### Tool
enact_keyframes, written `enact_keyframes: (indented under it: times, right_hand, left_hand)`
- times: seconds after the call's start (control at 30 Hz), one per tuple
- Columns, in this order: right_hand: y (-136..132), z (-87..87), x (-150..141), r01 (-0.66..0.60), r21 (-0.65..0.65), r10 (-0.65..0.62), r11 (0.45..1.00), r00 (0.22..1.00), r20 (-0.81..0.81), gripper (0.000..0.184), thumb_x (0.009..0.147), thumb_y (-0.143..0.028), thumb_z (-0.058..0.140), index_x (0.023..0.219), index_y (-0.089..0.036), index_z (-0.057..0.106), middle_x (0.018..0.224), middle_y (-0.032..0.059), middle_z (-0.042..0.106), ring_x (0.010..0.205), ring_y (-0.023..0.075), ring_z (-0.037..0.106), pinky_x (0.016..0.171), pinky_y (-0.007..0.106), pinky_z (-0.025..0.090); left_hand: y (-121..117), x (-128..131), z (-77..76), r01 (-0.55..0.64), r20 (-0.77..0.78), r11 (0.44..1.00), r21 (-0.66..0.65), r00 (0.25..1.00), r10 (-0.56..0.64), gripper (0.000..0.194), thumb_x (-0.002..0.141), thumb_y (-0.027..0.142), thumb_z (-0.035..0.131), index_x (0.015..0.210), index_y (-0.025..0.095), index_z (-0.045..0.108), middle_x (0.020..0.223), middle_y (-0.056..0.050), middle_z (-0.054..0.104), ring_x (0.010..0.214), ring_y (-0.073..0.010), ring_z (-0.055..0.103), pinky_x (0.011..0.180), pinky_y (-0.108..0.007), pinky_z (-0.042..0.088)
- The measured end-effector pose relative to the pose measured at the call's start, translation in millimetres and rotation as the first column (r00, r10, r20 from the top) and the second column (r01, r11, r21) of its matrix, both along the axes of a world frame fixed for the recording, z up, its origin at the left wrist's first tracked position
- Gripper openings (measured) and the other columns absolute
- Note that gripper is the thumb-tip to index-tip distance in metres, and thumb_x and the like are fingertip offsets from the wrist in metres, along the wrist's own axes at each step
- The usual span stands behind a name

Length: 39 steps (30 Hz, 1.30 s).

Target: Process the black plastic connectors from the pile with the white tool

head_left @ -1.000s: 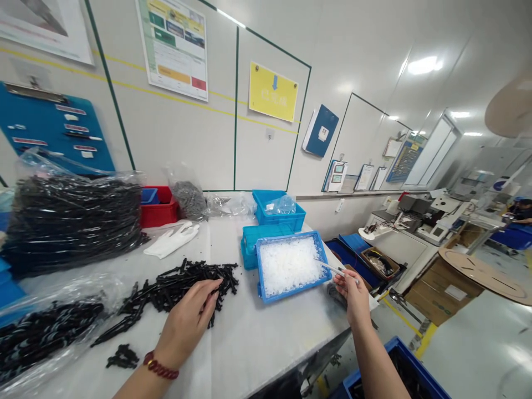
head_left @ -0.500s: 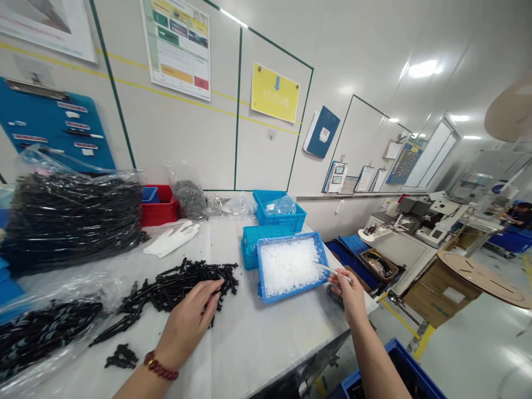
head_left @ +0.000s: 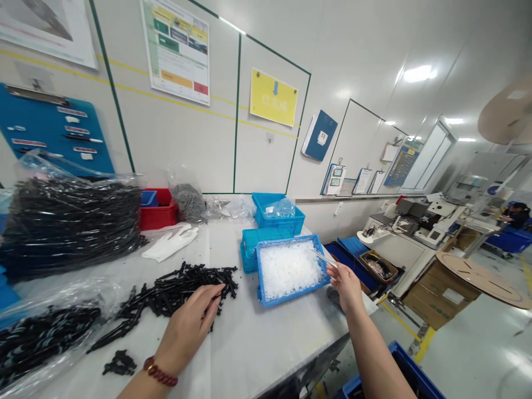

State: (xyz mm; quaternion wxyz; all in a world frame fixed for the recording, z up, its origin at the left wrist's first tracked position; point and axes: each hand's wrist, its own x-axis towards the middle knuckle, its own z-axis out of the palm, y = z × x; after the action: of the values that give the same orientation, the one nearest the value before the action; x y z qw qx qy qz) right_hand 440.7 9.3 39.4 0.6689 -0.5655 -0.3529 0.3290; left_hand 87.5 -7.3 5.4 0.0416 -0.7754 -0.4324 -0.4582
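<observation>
At the white-covered workbench (head_left: pixel 253 354), the left hand (head_left: pixel 187 327) lies among loose black plastic parts (head_left: pixel 183 291) at twelve o'clock, its grip impossible to tell, while the right hand (head_left: pixel 346 286) pinches a slender clear rod (head_left: pixel 325 258) beside a blue plastic crate (head_left: pixel 270 303) of white granules at ten o'clock.

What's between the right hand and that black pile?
In the head view, a blue crate of white pellets lies between the right hand and the black pile.
</observation>
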Motion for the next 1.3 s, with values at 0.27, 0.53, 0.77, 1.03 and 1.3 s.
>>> enact_keyframes:
  times: [0.27,0.53,0.77,1.03,1.3]
  right_hand:
    - [10,6.6,4,0.083,0.096,-0.114,0.992,0.912,0.393,0.04,0.071,-0.05,0.053,0.093,-0.017,0.059,0.084,0.0087,0.066,0.079,0.0232,0.063,0.064,0.031,0.048]
    - [15,6.3,0,0.094,0.093,-0.131,0.991,0.793,0.595,0.035,0.072,-0.046,0.051,0.091,-0.02,0.063,0.082,0.0083,0.066,0.082,0.0262,0.062,0.075,0.036,0.045]
    - [16,12.1,1,0.047,0.073,-0.078,0.996,0.85,0.52,0.035,0.075,-0.048,0.045,0.087,-0.017,0.058,0.08,0.0096,0.066,0.075,0.0241,0.063,0.062,0.031,0.048]
    - [18,14.1,0,0.032,0.052,-0.05,0.998,0.919,0.391,0.032,0.068,-0.047,0.053,0.079,-0.018,0.058,0.076,0.0078,0.066,0.069,0.0221,0.062,0.057,0.029,0.046]
    - [29,6.2,-4,-0.023,0.014,0.02,1.0,0.986,0.168,0.032,0.064,-0.048,0.059,0.077,-0.019,0.059,0.08,0.0079,0.067,0.067,0.0199,0.062,0.05,0.025,0.045]
  left_hand:
    - [0,0,-2.2,-0.013,-0.022,1.0,0.024,1.0,0.014,0.028,0.092,0.031,0.036,0.108,0.018,0.055,0.098,-0.005,0.061,0.086,-0.0145,0.06,0.073,-0.022,0.051]
    - [-1,0,-1.9,0.0,-0.018,1.0,-0.002,1.0,0.0,0.028,0.092,0.03,0.036,0.107,0.018,0.056,0.099,-0.005,0.061,0.087,-0.0143,0.061,0.073,-0.022,0.052]
    - [-1,1,-2.5,0.0,-0.023,1.0,0.013,1.0,0.0,0.028,0.092,0.03,0.035,0.107,0.019,0.056,0.098,-0.005,0.061,0.085,-0.0136,0.062,0.071,-0.021,0.052]
    - [0,2,-1.0,0.009,-0.021,0.999,0.041,1.0,-0.008,0.028,0.092,0.03,0.035,0.105,0.019,0.057,0.096,-0.004,0.061,0.083,-0.0135,0.062,0.07,-0.021,0.052]
    - [0,2,-3.3,0.019,-0.02,1.0,-0.004,1.0,-0.019,0.029,0.092,0.031,0.035,0.105,0.018,0.057,0.095,-0.005,0.063,0.081,-0.0139,0.062,0.068,-0.02,0.052]
